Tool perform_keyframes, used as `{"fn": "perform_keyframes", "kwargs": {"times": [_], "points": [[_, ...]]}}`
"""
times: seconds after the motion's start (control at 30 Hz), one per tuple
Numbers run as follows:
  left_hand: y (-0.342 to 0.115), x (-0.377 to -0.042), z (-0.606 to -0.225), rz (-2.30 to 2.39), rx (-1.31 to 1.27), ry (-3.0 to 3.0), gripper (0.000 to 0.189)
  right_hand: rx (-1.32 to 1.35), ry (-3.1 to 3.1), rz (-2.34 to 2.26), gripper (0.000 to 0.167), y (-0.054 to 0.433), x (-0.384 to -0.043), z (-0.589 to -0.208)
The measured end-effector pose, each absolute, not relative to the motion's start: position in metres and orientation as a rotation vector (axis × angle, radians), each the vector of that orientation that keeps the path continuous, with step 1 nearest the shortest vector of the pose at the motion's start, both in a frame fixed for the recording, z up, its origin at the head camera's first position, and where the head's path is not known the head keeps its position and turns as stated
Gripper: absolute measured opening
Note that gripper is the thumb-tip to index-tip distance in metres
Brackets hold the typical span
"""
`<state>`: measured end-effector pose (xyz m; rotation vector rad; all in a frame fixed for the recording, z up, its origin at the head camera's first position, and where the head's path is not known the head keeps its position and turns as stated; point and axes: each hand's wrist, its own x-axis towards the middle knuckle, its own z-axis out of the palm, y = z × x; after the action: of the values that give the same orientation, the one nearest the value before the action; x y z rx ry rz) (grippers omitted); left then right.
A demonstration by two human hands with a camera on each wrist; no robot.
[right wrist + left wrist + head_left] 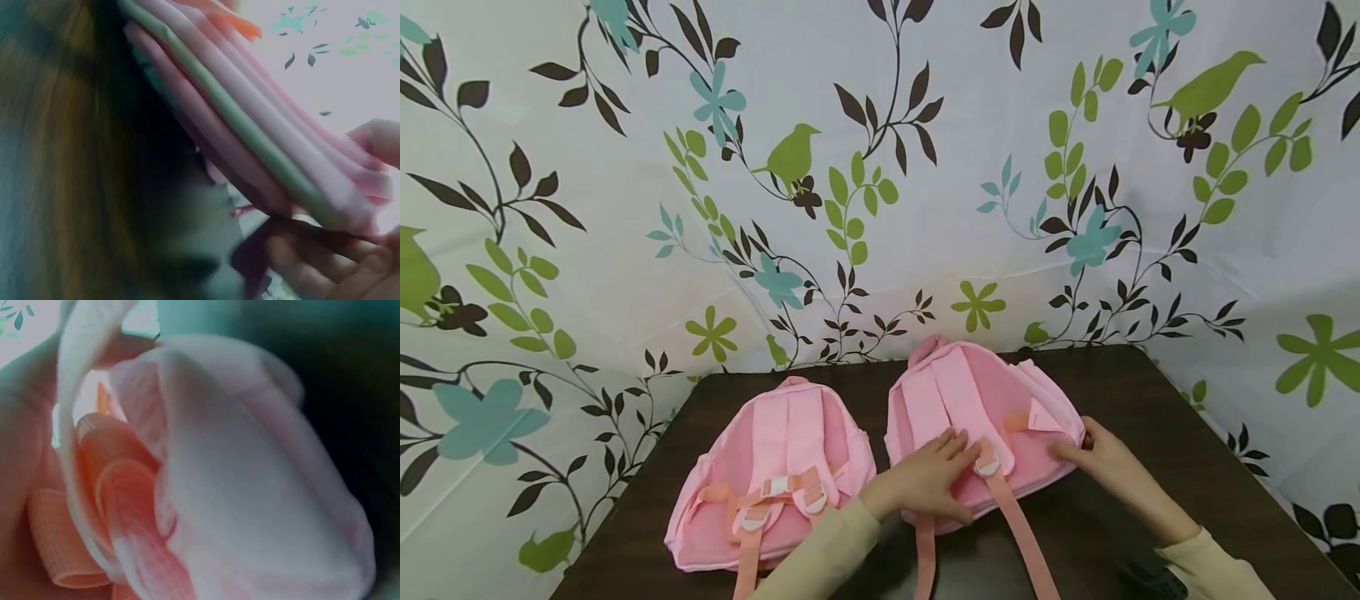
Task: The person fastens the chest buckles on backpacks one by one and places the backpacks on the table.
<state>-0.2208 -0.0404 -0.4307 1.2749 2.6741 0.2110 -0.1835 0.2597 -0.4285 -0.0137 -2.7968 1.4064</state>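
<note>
Two pink backpacks lie on the table with their shoulder straps facing up. The right-hand backpack [970, 392] is tilted, its lower right corner toward my right hand. That hand [1093, 450] grips the corner, thumb on the strap side and fingers behind; the right wrist view shows the layered pink edge and a pale green band. My left hand [928, 475] rests over the lower part of the same backpack's left strap, fingers extended, thumb near the bottom edge. Orange webbing [119, 450] and pale cloth fill the left wrist view. Two orange strap tails [1022, 533] hang toward me.
The left-hand backpack [775, 467] lies beside my left forearm, an orange buckled strap [778, 486] across its front. Under both is a dark brown table [1180, 450]. Behind stands a white cloth [910, 233] printed with leaves, birds and flowers. A dark object [1153, 579] sits by my right sleeve.
</note>
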Motion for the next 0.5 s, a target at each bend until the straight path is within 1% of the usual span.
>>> {"fn": "perform_keyframes", "kwargs": {"times": [0.2, 0.5], "points": [[-0.041, -0.229, -0.424, 0.107, 1.327, 2.641, 0.091, 0.020, -2.943, 1.380, 0.078, 0.272, -0.185, -0.436], [-0.040, -0.228, -0.429, 0.130, 1.316, 2.638, 0.089, 0.120, -3.040, 1.436, 0.082, 0.281, -0.184, -0.448]]}}
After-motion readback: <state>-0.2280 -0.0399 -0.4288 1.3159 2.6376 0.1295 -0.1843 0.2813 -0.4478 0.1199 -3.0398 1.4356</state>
